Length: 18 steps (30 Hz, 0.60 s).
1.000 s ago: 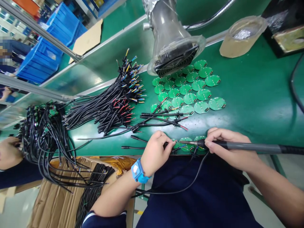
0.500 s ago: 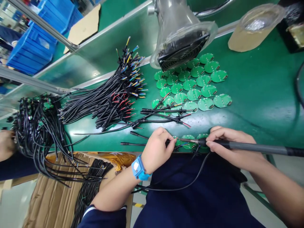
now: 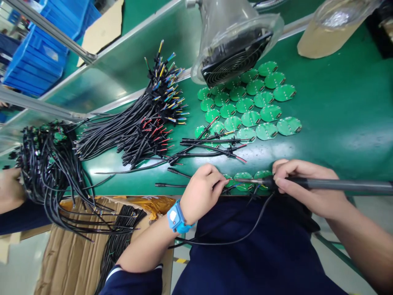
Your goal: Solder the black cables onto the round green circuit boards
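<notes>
Over the bench's near edge, my left hand (image 3: 203, 189) is closed in a pinch, thumb against forefinger, on a thin wire (image 3: 230, 179) whose reddish end peeks out. It lies at a round green circuit board (image 3: 226, 180), mostly covered by the fingers. My right hand (image 3: 302, 184) is wrapped round a soldering iron (image 3: 353, 185), held nearly level. The iron's metal tip points left over the neighbouring round board (image 3: 243, 181), a little short of my left fingertips. Another board (image 3: 261, 177) sits beside the iron's collar. Black cables run from these boards over my lap.
Rows of green boards (image 3: 250, 119) lie beyond my hands, with loose black cables (image 3: 211, 149) across the nearest ones. A fan hood (image 3: 236, 53) overhangs them. Cable bundles (image 3: 123, 127) fill the left, near another person's hand (image 3: 12, 190). A cloudy tub (image 3: 322, 41) stands back right.
My right hand and the soldering iron have shifted slightly right, drawing the tip away from my left fingertips. My left hand keeps its pinch almost in place. The camera view has moved a little.
</notes>
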### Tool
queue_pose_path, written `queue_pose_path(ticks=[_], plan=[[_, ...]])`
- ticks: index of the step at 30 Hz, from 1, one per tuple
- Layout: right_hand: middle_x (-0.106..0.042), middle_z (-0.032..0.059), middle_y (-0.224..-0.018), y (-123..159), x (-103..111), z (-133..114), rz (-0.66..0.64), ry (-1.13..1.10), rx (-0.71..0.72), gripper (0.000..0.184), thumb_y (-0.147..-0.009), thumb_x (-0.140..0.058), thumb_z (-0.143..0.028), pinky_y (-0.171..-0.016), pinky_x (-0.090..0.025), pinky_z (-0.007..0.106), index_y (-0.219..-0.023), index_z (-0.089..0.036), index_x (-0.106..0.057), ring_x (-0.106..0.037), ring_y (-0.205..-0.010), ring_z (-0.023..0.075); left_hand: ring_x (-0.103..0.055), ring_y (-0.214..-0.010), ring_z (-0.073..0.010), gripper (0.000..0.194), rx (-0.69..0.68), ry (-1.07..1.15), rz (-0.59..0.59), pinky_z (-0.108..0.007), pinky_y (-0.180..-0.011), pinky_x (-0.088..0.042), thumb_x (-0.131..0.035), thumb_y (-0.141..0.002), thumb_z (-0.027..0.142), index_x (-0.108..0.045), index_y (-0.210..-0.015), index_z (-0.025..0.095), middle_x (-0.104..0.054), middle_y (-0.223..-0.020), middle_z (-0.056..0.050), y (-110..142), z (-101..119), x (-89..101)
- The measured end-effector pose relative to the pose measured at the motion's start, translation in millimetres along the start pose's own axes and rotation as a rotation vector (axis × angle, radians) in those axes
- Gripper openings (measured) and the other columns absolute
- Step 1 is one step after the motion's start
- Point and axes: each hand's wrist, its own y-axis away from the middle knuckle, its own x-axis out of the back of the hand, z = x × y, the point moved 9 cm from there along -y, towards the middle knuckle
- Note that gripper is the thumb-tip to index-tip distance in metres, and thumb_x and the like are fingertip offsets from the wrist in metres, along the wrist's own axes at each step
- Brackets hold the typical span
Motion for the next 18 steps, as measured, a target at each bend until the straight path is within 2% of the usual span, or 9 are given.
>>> queue_pose_path(ticks=[2, 5, 18], plan=[[-0.054, -0.0034, -0.065, 0, -2, 2, -0.021, 0.016, -0.018, 0.011, -0.078, -0.059, -0.030, -0.057, -0.041, 0.025, -0.071, -0.024, -0.053, -0.055, -0.066, 0.0124, -0.050, -0.080, -0.0144, 0.015, -0.052, -0.026, -0.067, -0.029, -0.075, -0.044, -0.050, -0.088, 0.022, -0.063, -0.083, 0.016, -0.053, -0.082, -0.004, -1, 4, -3.5], [-0.055, -0.0032, -0.068, 2, -4, 5, -0.043, 0.050, -0.049, 0.012, -0.077, -0.060, -0.032, -0.055, -0.040, 0.025, -0.072, -0.023, -0.053, -0.052, -0.062, 0.0111, -0.050, -0.079, -0.0144, 0.015, -0.059, -0.057, -0.129, -0.029, -0.074, -0.044, -0.051, -0.087, 0.021, -0.063, -0.082, 0.016, -0.053, -0.082, -0.004, -2, 4, -6.5], [-0.056, -0.0030, -0.068, -2, -8, -12, -0.075, 0.113, 0.065, 0.006, -0.077, -0.057, -0.027, -0.049, -0.040, 0.023, -0.074, -0.023, -0.055, -0.052, -0.053, 0.0081, -0.050, -0.076, -0.0143, 0.014, -0.011, -0.063, -0.153, -0.027, -0.072, -0.044, -0.052, -0.084, 0.019, -0.063, -0.078, 0.015, -0.051, -0.080, -0.004, -8, 5, -6.5]])
